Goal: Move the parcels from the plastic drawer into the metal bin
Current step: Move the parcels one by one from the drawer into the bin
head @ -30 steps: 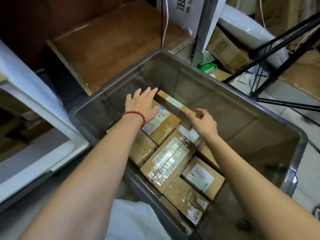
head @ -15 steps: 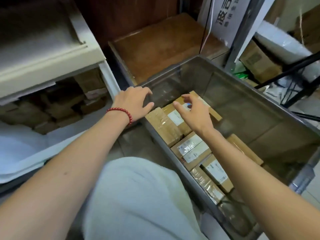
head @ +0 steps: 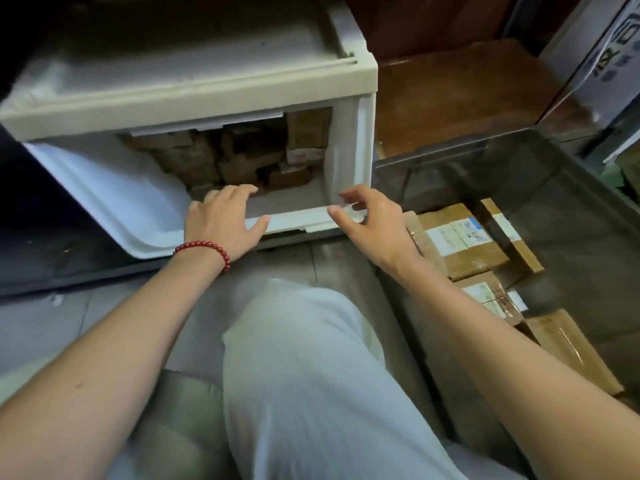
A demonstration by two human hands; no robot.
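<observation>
1. drawer parcels (head: 242, 157): brown cardboard boxes lie heaped at the back of the drawer (head: 194, 102), some upright, some tilted; they are dim and blurred, so no count can be made.
2. the drawer is white plastic and open at the front. a white flap (head: 114, 195) hangs out to its left, and a low lip (head: 294, 220) runs along the bottom of the opening.
3. left hand (head: 225, 223): its fingers are loosely spread and reach over the lip into the opening, just short of the boxes. the thumb lies out along the lip. it holds nothing.
4. right hand (head: 370, 223): it is at the right corner of the lip, with the fingers half curled and the thumb apart from them. i cannot tell whether they touch the plastic. no parcel is in it.
5. the bin (head: 450, 146) stands just right of the drawer, grey metal with tall walls.
6. bin parcels (head: 460, 244): several flat taped boxes with white labels lie side by side on its bottom, along the near wall.
7. a red bead bracelet (head: 204, 249) is on the left wrist.
8. a pale trouser leg (head: 311, 375) lies between the arms, over the floor (head: 52, 327).
9. a brown board (head: 467, 91) lies behind the bin.
</observation>
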